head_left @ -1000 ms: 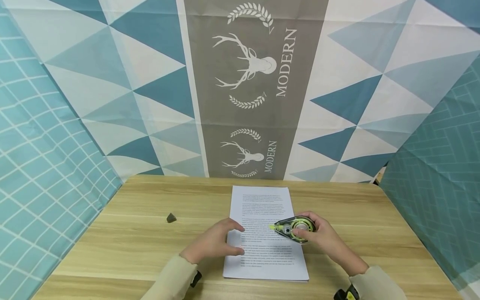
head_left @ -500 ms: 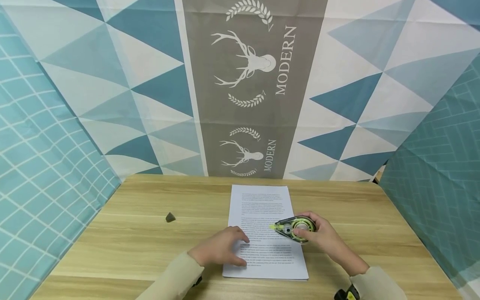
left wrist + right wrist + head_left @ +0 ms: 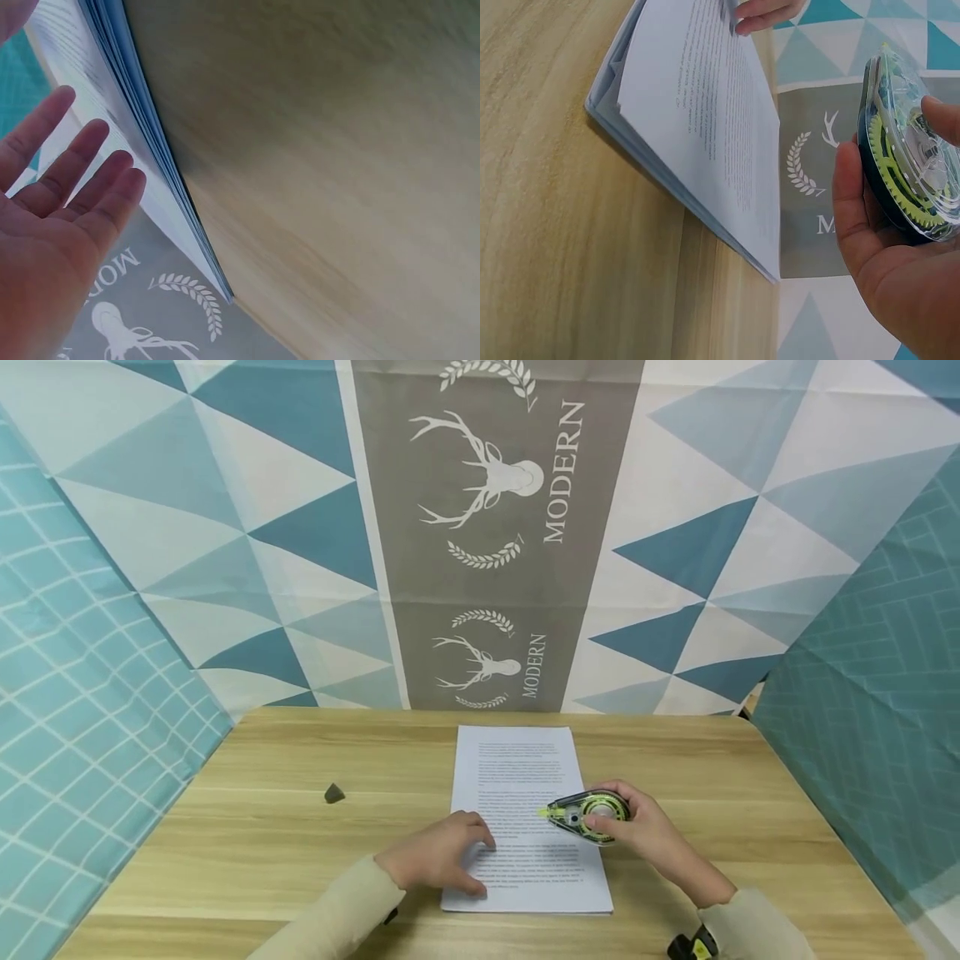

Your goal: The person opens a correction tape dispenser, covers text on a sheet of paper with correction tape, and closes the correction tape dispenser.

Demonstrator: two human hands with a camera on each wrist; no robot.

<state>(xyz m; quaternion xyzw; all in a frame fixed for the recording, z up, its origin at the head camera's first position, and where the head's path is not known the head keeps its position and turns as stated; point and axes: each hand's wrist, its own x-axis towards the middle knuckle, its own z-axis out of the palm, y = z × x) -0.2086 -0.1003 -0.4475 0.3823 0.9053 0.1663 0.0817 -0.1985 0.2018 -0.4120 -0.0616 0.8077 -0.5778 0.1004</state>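
Observation:
A stack of printed paper lies on the wooden table, text side up. Over its lower left edge is my left hand, fingers apart and thumb spread. In the left wrist view the fingers look relaxed, with nothing between them; whether a fingertip touches the top sheet I cannot tell. My right hand pinches a correction tape dispenser above the right side of the stack. In the right wrist view the correction tape shows a clear shell and yellow-green gear wheel, with the thumb on one face and fingers behind.
A small dark pyramid-shaped piece sits on the table to the left of the paper. Behind the table hangs a patterned cloth with deer heads, and blue-green cloths close off both sides.
My left hand has moved nearer along the paper's left edge, with its fingers closer to the text. The right hand keeps the correction tape in place. The head view has shifted slightly.

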